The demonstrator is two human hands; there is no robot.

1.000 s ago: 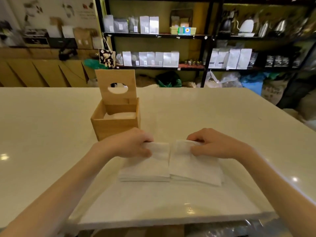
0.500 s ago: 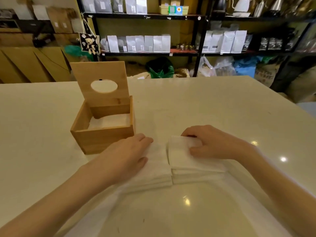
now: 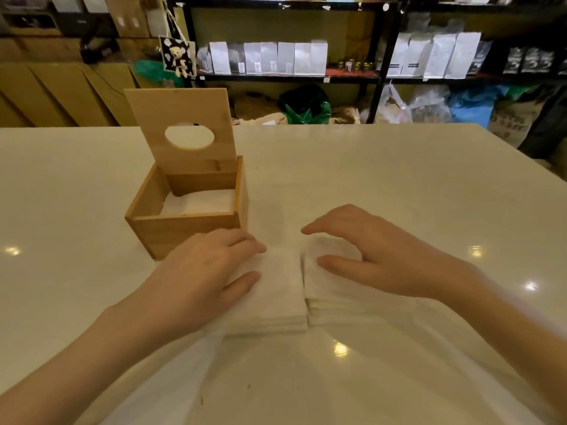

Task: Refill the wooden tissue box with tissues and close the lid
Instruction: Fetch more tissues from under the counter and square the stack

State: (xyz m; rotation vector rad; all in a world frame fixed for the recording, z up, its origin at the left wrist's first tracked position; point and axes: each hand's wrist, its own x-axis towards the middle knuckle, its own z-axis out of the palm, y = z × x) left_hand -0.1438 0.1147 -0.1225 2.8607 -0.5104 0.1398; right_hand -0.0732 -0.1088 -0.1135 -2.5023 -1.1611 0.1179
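Observation:
A square wooden tissue box (image 3: 181, 230) stands on the pale table, its lid (image 3: 184, 111) with an oval hole raised upright at the back. White tissues (image 3: 202, 202) lie inside it. In front of the box two stacks of white tissues sit side by side: the left stack (image 3: 276, 296) and the right stack (image 3: 334, 302). My left hand (image 3: 205, 271) rests flat on the left stack, fingers spread. My right hand (image 3: 374, 256) arches over the right stack, thumb on top and fingers curled over its far edge.
The cream table (image 3: 399, 179) stretches wide around the box. A thin clear plastic sheet (image 3: 276, 378) lies under the stacks toward me. Behind the table stand black shelves (image 3: 377, 56) with white pouches, bags on the floor and cardboard boxes (image 3: 61, 93).
My left hand let go of the tissue edge it pinched and now lies flat on the left stack. My right hand lifted into an arch. The view came closer to the table.

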